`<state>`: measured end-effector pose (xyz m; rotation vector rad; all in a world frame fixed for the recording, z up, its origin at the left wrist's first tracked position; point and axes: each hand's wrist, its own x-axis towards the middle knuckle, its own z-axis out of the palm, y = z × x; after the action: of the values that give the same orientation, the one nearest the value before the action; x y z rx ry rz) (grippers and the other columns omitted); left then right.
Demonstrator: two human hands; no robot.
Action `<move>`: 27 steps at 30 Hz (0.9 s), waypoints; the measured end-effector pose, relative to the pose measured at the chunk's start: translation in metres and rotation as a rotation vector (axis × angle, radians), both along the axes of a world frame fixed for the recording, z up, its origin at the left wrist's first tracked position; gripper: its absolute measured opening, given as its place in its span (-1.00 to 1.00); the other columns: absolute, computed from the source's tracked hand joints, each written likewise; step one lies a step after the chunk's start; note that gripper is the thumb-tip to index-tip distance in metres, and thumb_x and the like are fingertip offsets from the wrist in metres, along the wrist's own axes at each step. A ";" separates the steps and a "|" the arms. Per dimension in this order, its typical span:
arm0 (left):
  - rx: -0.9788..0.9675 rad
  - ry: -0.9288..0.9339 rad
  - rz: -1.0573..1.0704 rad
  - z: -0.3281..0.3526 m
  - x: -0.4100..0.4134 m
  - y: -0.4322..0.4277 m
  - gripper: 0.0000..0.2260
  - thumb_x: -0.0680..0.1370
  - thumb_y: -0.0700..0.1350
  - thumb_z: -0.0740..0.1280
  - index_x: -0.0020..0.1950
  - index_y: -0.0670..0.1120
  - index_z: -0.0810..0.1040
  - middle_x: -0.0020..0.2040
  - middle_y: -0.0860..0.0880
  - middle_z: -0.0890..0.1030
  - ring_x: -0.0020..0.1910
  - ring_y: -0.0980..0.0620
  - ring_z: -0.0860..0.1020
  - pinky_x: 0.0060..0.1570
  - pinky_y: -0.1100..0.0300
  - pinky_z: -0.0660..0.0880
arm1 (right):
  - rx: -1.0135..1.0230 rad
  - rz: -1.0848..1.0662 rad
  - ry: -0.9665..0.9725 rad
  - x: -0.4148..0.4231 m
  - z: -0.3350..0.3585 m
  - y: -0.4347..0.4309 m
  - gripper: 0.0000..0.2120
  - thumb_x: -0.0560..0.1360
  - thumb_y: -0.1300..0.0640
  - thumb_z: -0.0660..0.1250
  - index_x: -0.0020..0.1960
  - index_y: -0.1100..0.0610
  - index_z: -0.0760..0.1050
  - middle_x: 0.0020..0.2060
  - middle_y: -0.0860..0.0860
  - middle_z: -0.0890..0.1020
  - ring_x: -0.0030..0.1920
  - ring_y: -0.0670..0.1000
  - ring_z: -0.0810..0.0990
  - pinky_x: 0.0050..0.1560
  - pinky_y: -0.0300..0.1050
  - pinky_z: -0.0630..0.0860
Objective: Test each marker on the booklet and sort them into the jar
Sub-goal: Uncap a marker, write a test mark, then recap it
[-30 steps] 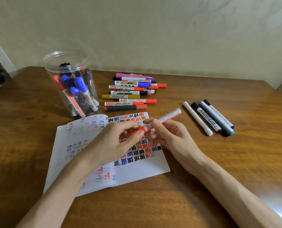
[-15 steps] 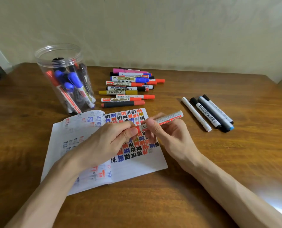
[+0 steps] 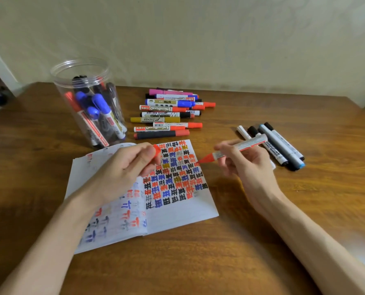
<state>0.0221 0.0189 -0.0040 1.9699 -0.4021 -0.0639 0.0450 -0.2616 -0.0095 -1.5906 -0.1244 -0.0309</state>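
Note:
An open booklet [image 3: 177, 211] lies on the wooden table, its right page filled with red, blue, black and yellow test marks. My right hand [image 3: 243, 165] grips an uncapped red marker [image 3: 239, 149], with the tip at the page's right edge. My left hand [image 3: 130, 165] rests over the booklet and pinches the red cap [image 3: 157, 152]. A clear plastic jar [image 3: 87, 103] stands at the back left, holding several markers.
A row of several markers [image 3: 166, 116] lies behind the booklet. Several more markers [image 3: 281, 145], white, black and grey-blue, lie to the right, just behind my right hand. A wall runs behind the table [image 3: 262, 241].
My hands have pulled apart: the red cap came off in my left hand, and my right hand moved right with the marker, its red tip now bare.

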 end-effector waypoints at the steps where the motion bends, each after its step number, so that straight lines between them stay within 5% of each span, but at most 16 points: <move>1: 0.045 -0.029 0.006 -0.002 -0.001 -0.006 -0.68 0.73 0.13 0.13 -0.06 0.04 0.57 -0.30 -0.07 0.48 -0.28 -0.03 0.47 -0.21 0.09 0.46 | -0.014 0.025 0.024 -0.002 0.000 0.002 -0.84 0.64 0.09 0.38 0.04 0.14 0.71 -0.30 0.12 0.66 -0.32 0.07 0.57 -0.22 -0.01 0.52; 4: 0.167 -0.090 0.062 -0.008 -0.003 -0.012 -0.77 0.69 0.14 0.18 0.01 0.13 0.59 -0.21 0.05 0.61 -0.19 0.04 0.60 -0.10 -0.02 0.57 | -0.039 0.078 0.105 -0.009 0.000 0.000 -0.81 0.62 0.10 0.41 -0.02 0.20 0.71 -0.31 0.12 0.68 -0.34 0.09 0.60 -0.23 0.03 0.53; 7: 0.235 -0.133 0.089 -0.014 -0.002 -0.013 -0.77 0.66 0.17 0.21 0.11 0.11 0.60 -0.12 0.12 0.68 -0.11 0.05 0.66 -0.13 -0.02 0.59 | -0.084 0.132 0.111 -0.017 -0.003 0.002 -0.80 0.58 0.06 0.47 -0.09 0.20 0.69 -0.38 0.07 0.64 -0.38 0.00 0.54 -0.28 -0.14 0.49; 11: 0.272 -0.163 0.089 -0.019 -0.001 -0.015 -0.77 0.62 0.14 0.31 0.17 0.08 0.64 -0.06 0.25 0.67 -0.03 0.24 0.64 -0.14 0.30 0.56 | -0.219 0.111 -0.012 -0.022 -0.008 0.010 -0.82 0.61 0.20 0.43 -0.14 0.26 0.62 -0.46 -0.15 0.62 -0.44 -0.21 0.57 -0.36 -0.42 0.42; 23: 0.303 -0.208 0.099 -0.017 -0.001 -0.015 -0.71 0.58 0.20 0.31 0.17 0.08 0.65 -0.06 0.24 0.67 -0.04 0.27 0.63 -0.12 0.38 0.53 | -0.446 0.089 -0.201 -0.024 -0.013 0.014 -0.78 0.60 0.19 0.42 -0.23 0.07 0.59 -0.35 -0.16 0.69 -0.47 -0.14 0.49 -0.42 -0.31 0.36; 27: 0.306 -0.207 0.096 -0.017 -0.001 -0.015 -0.72 0.58 0.20 0.31 0.16 0.10 0.64 -0.07 0.24 0.67 -0.06 0.28 0.63 -0.14 0.39 0.52 | -0.475 0.107 -0.226 -0.025 -0.013 0.014 -0.79 0.60 0.16 0.43 -0.21 0.06 0.60 -0.26 -0.12 0.72 -0.41 -0.03 0.58 -0.42 -0.13 0.50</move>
<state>0.0208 0.0041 -0.0210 2.3054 -0.4516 0.1488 0.0202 -0.2472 -0.0226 -2.0486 -0.4174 -0.1036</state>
